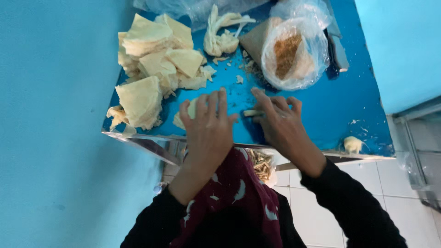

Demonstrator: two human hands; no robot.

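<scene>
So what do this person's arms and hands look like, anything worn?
Both arms are in long black sleeves reaching the wrists. The left hand and right hand are bare: no gloves, and no rings or watch that I can make out.

Blue table (349,110), left hand (207,128) flat on a pale yellow thin dough sheet (189,112) near the table's front edge, right hand (278,121) beside it pressing a small rolled pale dough stick (251,112), heap of folded pale yellow sheets (154,59) at the table's left, clear plastic bag of brown crumbs (291,53) behind the hands

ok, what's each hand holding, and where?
Right hand presses its fingertips on a thin pale rolled wrapper at its end. Left hand lies flat on a pale wrapper sheet.
</scene>
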